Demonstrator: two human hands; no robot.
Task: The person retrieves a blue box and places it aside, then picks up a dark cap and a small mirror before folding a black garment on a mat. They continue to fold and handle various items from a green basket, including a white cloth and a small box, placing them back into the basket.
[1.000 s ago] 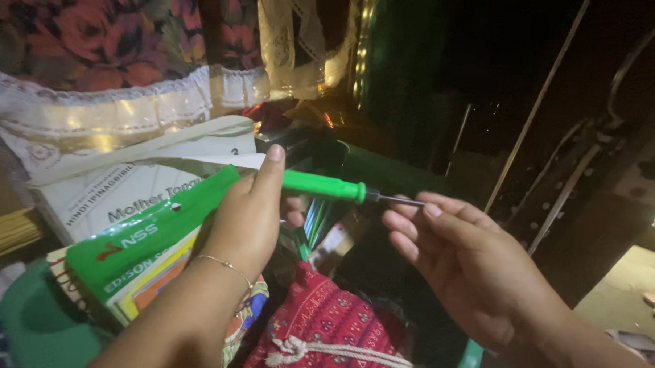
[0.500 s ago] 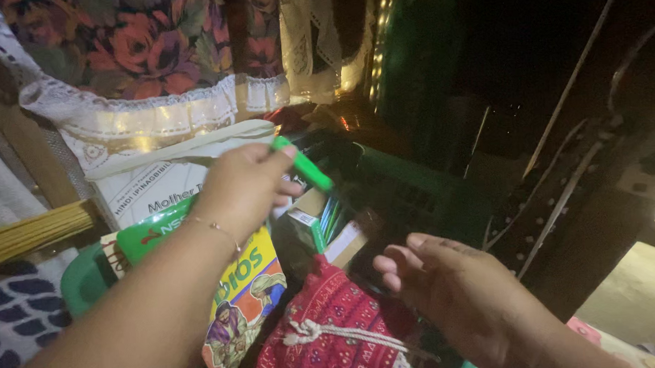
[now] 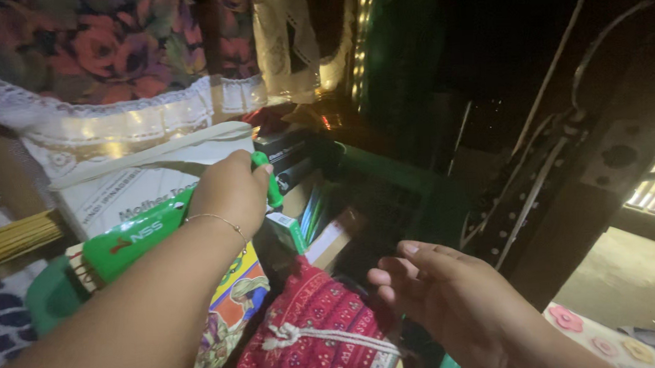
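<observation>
Moved since earlier: left hand (image 3: 230, 195) up-left, carrying green screwdriver (image 3: 269, 184) to frame centre-left, over green crate (image 3: 385, 178). Fingers wrapped on handle. Right hand (image 3: 447, 296) open, empty, lower right. Best lowered tip-first, clear of books.

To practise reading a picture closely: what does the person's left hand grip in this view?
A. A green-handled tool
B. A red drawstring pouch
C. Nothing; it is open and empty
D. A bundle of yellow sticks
A: the left hand is closed around a green-handled tool, whose green end sticks out past the fingers, while the right hand hangs open and empty above the red drawstring pouch.
</observation>
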